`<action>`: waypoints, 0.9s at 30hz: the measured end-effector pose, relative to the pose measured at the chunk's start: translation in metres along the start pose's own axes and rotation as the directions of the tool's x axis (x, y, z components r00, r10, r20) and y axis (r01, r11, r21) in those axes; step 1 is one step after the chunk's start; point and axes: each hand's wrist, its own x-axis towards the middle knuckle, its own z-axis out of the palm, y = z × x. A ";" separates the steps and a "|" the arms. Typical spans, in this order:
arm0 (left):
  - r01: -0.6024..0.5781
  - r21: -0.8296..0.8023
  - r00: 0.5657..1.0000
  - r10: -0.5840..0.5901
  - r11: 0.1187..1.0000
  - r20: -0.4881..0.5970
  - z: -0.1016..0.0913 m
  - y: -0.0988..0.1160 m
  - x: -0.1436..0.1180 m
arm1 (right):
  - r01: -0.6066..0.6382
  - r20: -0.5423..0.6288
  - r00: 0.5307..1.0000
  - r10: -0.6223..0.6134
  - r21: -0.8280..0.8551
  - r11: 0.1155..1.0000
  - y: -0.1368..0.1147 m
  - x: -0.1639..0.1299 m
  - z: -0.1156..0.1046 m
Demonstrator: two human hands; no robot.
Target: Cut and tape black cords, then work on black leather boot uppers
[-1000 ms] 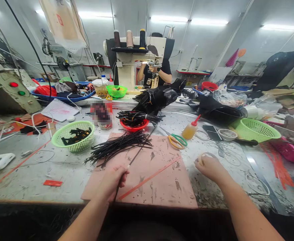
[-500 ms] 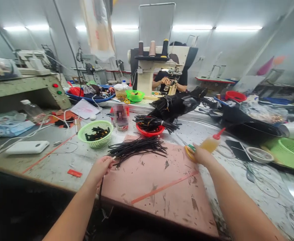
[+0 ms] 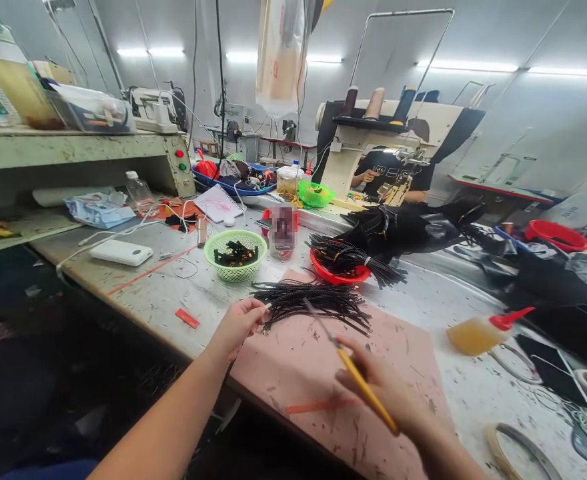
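My left hand (image 3: 243, 323) is closed in a pinch on a thin black cord, its pale tip (image 3: 268, 306) poking out past the fingertips. Just beyond lies a loose bundle of black cords (image 3: 318, 300) on a pink board (image 3: 398, 340). In my right hand (image 3: 373, 380) are yellow-handled scissors (image 3: 361, 383), slightly blurred, their metal point angled up and left toward the bundle. Behind the bundle, a red bowl (image 3: 338, 276) carries more black cords, tied together. A pale green basket (image 3: 236, 272) with short black pieces stands beyond my left hand.
To the right lie a glue bottle with red nozzle (image 3: 473, 337) and a tape roll (image 3: 521, 450). A white power bank (image 3: 122, 252) and red strip (image 3: 187, 318) sit left. Across the table, a person works at a sewing machine (image 3: 341, 167). A plastic bag (image 3: 279, 60) hangs overhead.
My right hand has come from beside the glue bottle to the pink board, bringing the scissors with it. The head view has turned left. My left hand stays by the cord bundle.
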 end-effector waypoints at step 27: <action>0.011 -0.091 1.000 -0.012 0.996 -0.017 -0.010 -0.008 -0.010 | 0.190 0.129 0.965 -0.228 0.255 0.948 -0.020 0.030 0.059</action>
